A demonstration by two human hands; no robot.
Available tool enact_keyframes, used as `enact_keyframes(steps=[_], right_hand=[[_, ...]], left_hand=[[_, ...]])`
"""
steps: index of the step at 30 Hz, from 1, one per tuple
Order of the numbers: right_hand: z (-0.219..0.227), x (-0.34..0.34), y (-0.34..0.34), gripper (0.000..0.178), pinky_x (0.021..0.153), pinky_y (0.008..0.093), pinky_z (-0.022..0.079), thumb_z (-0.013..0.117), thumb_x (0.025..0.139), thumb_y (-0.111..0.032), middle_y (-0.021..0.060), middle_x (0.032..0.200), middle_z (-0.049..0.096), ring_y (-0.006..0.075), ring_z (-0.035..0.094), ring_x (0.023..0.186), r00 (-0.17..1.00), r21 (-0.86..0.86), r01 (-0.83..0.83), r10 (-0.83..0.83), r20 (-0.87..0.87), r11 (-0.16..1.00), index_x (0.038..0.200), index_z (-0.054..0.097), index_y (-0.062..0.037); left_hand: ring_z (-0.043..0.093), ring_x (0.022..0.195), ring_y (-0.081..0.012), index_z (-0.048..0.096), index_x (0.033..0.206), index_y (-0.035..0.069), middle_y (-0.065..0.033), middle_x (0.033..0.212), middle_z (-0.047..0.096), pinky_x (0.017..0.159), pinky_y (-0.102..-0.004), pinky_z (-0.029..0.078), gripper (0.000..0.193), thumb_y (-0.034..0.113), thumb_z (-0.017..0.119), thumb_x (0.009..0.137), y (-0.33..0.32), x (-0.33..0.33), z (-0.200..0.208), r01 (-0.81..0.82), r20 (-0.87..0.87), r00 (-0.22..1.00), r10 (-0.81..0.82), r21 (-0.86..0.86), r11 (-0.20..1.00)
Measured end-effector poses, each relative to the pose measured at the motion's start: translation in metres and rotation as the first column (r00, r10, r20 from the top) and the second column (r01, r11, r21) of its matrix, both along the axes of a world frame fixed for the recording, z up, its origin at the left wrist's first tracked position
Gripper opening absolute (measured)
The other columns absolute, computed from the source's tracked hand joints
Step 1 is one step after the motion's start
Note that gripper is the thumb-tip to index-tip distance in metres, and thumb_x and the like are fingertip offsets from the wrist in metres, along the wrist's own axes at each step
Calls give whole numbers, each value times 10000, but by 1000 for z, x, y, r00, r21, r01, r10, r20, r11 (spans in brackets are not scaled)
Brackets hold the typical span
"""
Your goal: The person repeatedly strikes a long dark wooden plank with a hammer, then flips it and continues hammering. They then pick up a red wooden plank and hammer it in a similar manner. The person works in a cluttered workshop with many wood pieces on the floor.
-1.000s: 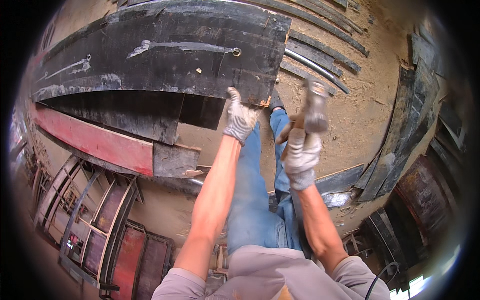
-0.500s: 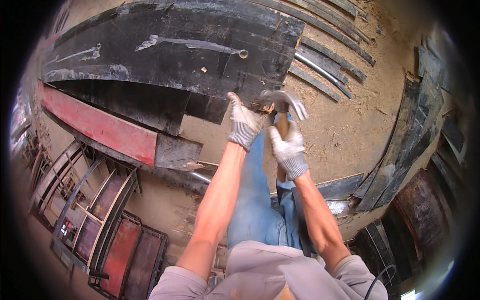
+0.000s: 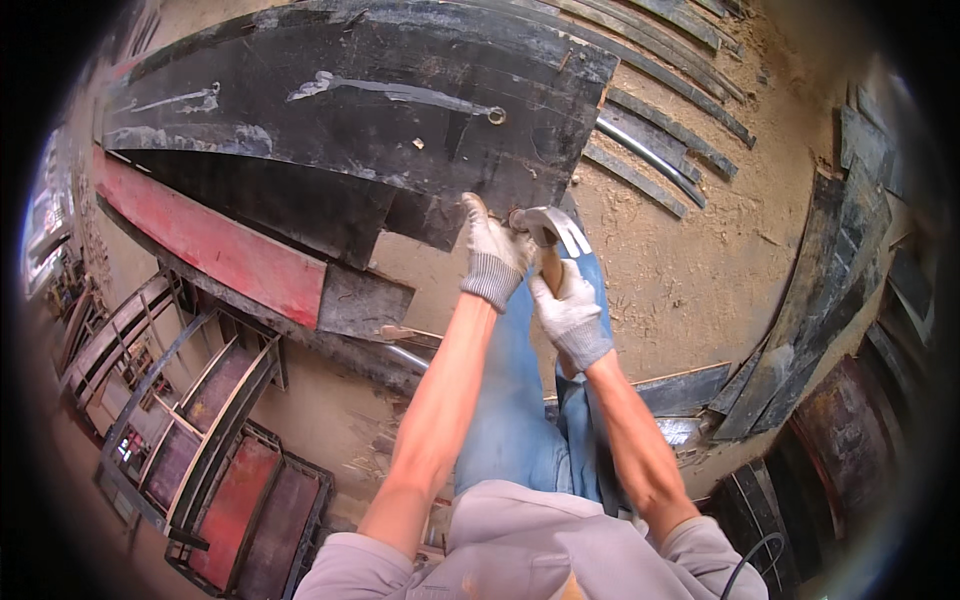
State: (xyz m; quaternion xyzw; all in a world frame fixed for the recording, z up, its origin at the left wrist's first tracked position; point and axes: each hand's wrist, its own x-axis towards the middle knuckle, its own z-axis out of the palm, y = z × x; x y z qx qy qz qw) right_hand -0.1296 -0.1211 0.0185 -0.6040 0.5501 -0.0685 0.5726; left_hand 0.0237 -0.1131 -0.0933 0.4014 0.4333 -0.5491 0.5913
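Note:
My right hand [image 3: 570,310], in a white knitted glove with a grey cuff, grips the wooden handle of a claw hammer [image 3: 546,224]. The metal head is close beside the fingers of my left hand [image 3: 494,250], at the lower right edge of a big black board [image 3: 350,130]. My left hand wears the same kind of glove. Its thumb points up along the board's edge, while its fingers are curled toward the hammer head. What those fingers pinch is hidden by the hammer and the glove.
A red panel [image 3: 215,240] lies below the black board on the left. Several narrow strips [image 3: 690,90] are on the dusty, chip-strewn ground at upper right. Long dark boards [image 3: 800,310] are piled on the right. Curved frames [image 3: 220,430] stand at lower left.
The hammer has come down and left, closer to my left fingers, and my right hand has dropped slightly. The board appears shifted slightly right and down in the view.

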Motion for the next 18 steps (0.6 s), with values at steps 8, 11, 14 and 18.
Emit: enact_keyframes(steps=[8,11,14,18], right_hand=[[23,14,-37,461,875,508,554,661,1032,-372,317,1076,706,505,686,1031,987,-62,-110,102,-122,992,1309,594,-9],[36,9,-55,510,848,552,553,596,1068,-449,304,1009,718,503,701,948,942,56,-262,268,-204,963,1341,592,-19],[52,5,-58,474,762,513,563,588,1090,-419,282,960,710,473,718,879,988,222,-79,106,-115,972,1354,588,-25],[59,10,-55,443,665,448,559,577,1103,-394,212,823,718,390,739,763,978,-339,-203,210,-18,919,1351,609,-29]], left_hand=[[513,1400,-390,372,1575,44,-242,1543,497,1185,-569,423,1051,888,357,948,11,-6,12,80,195,980,-48,-163,983],[537,1374,-392,363,1546,-14,-242,1531,506,1163,-594,439,1078,883,367,948,13,-5,16,2,63,998,6,-137,991],[599,1280,-442,351,1543,-32,-280,1491,521,1031,-609,545,1100,890,346,943,8,-1,20,89,148,988,-50,-274,958],[486,1417,-438,339,1583,-2,-280,1573,454,1161,-639,412,1136,921,317,922,5,-1,23,-42,68,996,51,-124,991]])
